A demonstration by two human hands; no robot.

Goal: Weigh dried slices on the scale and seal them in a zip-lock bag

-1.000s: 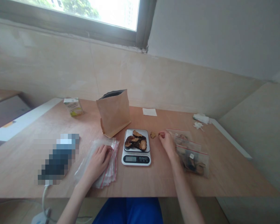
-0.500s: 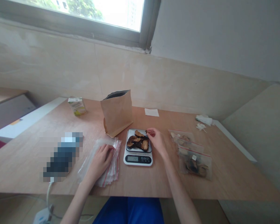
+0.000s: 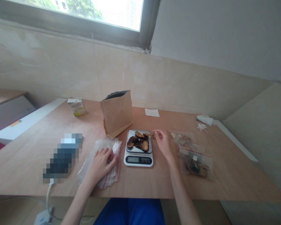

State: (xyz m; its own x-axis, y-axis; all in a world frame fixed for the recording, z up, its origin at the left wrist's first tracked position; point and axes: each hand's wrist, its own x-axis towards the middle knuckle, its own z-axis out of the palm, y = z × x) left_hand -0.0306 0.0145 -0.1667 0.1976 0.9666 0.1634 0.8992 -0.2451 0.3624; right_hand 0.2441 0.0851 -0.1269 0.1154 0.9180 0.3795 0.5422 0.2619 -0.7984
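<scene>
My right hand (image 3: 164, 144) hovers just right of a digital kitchen scale (image 3: 138, 162), fingers apart and holding nothing I can see. Its fingertips are next to a small dried piece (image 3: 154, 135) lying on the wooden table (image 3: 140, 184). Dark brown dried slices (image 3: 138, 141) are heaped on the scale's metal tray. My left hand (image 3: 101, 164) grips a stack of red-edged zip bags (image 3: 112, 178) left of the scale. Filled zip bags (image 3: 195, 164) with dried pieces lie right of my right hand.
A kraft paper pouch (image 3: 116, 115) stands behind the scale, and a small carton (image 3: 76, 107) stands further left. A pixelated object (image 3: 62, 157) lies left of the stack. A white paper (image 3: 152, 112) and white bits (image 3: 203, 120) sit along the back.
My right hand has moved back rightward from above the tray. The dark piece pinched in it half a second ago no longer shows there. My left hand has shifted slightly on the stack.
</scene>
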